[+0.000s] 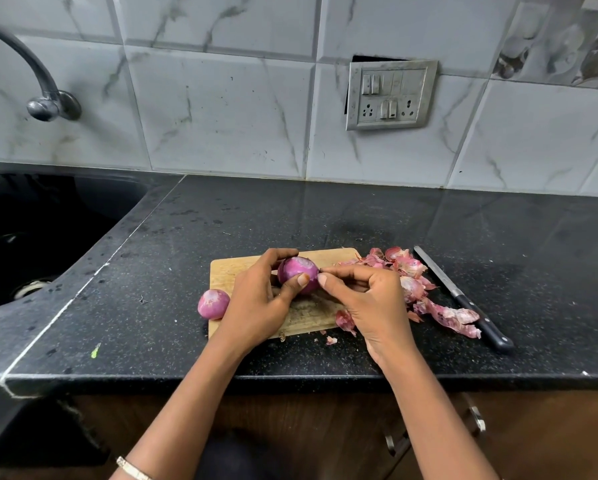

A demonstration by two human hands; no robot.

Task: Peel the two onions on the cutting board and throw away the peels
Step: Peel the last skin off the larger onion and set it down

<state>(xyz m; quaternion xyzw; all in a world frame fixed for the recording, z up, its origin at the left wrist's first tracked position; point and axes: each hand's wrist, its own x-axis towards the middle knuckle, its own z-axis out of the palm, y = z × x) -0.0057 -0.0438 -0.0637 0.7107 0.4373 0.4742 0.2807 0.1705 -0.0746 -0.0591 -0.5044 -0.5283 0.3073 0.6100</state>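
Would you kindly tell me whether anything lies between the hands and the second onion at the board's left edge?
Nothing visible does. The second onion lies right beside the left hand, which holds the first onion; the peels and knife lie off to the right.

Black speckled worktop [290, 216]: wooden cutting board [231, 271] sitting on it, onion peels [408, 265] piled just right, knife [462, 298] beside those.

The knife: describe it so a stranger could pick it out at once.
On the black counter, look right of the wooden cutting board, past the heap of pink peels. The knife lies beside them, the only long steel thing, black-handled.
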